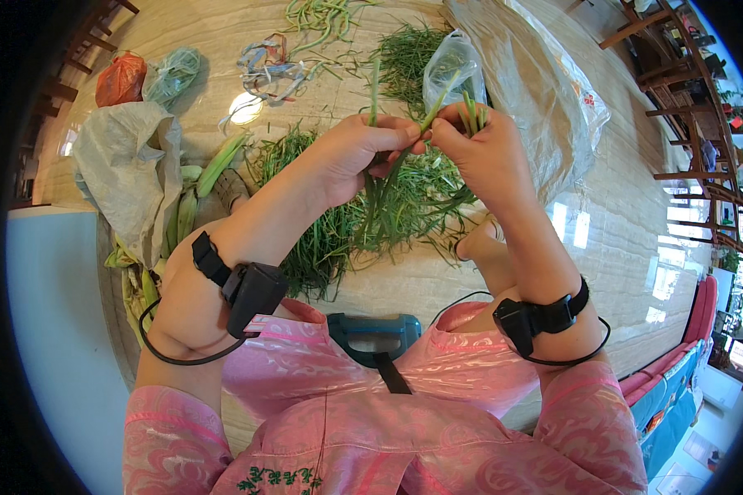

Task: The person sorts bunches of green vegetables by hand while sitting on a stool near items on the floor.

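Observation:
My left hand (359,151) pinches narrow-leaved green stalks between thumb and fingers. One pale stem (374,93) stands up from it, and dark green leaves (381,204) hang below. Opposite it, my right hand (489,154) grips a small bunch of cut stems (472,116) in its curled fingers. Its thumb and forefinger meet a single green stalk (432,116) that slants between both hands, their fingertips almost touching. Beneath them, a loose heap of the same long greens (322,241) spreads over the floor between my feet.
Ears of corn in husks (220,166) lie left beside a woven sack (127,167). Beyond are a red plastic bag (121,80), tangled straps (272,71), long beans (322,25), more greens (408,59), a clear bag (452,68) and a large sack (520,93). Wooden chairs (687,111) stand right.

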### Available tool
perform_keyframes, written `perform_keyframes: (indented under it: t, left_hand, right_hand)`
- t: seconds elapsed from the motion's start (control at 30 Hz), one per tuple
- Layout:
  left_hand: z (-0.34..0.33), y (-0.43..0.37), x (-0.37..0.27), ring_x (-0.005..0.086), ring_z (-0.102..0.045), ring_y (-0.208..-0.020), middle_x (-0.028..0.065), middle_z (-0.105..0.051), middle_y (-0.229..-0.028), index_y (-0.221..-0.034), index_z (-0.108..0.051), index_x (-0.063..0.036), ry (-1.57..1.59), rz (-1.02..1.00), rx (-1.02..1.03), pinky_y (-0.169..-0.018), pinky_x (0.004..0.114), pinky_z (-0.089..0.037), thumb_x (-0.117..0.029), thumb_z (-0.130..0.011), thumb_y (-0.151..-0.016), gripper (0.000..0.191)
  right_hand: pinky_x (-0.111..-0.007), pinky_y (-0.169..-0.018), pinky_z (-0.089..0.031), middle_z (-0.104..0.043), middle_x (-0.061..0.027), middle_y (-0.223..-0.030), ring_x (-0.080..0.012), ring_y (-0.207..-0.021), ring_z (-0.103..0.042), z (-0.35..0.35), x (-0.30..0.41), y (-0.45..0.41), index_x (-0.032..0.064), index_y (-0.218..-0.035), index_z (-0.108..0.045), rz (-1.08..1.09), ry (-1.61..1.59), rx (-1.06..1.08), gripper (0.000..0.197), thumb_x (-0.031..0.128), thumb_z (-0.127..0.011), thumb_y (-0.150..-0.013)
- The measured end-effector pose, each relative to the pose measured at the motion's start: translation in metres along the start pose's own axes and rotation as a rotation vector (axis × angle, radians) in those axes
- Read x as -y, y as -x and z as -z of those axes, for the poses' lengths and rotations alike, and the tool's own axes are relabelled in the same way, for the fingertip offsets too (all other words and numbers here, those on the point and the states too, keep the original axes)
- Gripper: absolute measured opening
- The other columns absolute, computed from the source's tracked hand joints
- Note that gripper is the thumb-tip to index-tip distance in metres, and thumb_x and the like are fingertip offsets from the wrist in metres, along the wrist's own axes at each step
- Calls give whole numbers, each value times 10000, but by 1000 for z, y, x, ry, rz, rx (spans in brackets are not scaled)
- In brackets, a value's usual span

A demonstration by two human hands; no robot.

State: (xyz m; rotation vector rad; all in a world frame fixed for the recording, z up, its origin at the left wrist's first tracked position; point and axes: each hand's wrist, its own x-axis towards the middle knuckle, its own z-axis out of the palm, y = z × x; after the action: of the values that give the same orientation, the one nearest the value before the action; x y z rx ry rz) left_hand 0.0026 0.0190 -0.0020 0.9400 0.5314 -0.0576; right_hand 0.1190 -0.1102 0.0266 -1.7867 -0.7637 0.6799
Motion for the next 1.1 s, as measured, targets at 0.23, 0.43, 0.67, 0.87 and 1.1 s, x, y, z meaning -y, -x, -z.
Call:
perform_keyframes:
  t: [0.23, 0.43, 0.67, 0.87, 1.1]
  left_hand:
    - [2, -2, 0, 20, -480, -635, -73, -593, -751, -939, -610, -97, -10, 1, 26, -534, 185, -296, -237, -609, -827, 180]
    - [5, -1, -1, 27, -483, -654, -72, -587, -751, -948, -603, -97, -30, 0, 25, -547, 188, -306, -243, -612, -822, 193]
    - [3, -1, 0, 26, -468, -649, -82, -579, -763, -937, -604, -113, -27, -12, 27, -548, 207, -283, -257, -616, -813, 190]
    - [8, -6, 2, 52, -493, -655, -24, -585, -758, -879, -605, -88, -46, 2, 25, -585, 194, -365, -196, -587, -822, 123]
    - [11, -7, -5, 62, -520, -698, 2, -601, -765, -850, -624, -59, -258, -83, -2, -635, 193, -396, -184, -584, -820, 135]
  right_hand:
    - [-239, -492, -343, -541, 19, -601, -60, -548, -444, 16, -10, -13, 10, -739, -614, 89, 29, -224, 141, 143, -575, -762]
    - [-239, -481, -288, -496, -5, -568, -62, -504, -371, 68, -7, -28, 10, -678, -596, -154, -278, -471, 182, 172, -568, -756]
    - [-249, -464, -355, -554, -32, -610, -78, -498, -458, 67, -23, -26, 33, -829, -652, 249, 421, -400, 187, 204, -606, -769]
    - [-297, -557, -438, -612, -51, -808, -186, -632, -570, 38, 12, -8, 103, -1051, -605, 388, 552, -288, 298, 123, -594, -753]
    - [-384, -700, -472, -608, -97, -925, -314, -819, -584, 23, -9, -3, 89, -986, -603, 482, 746, 168, 273, 107, -589, -714]
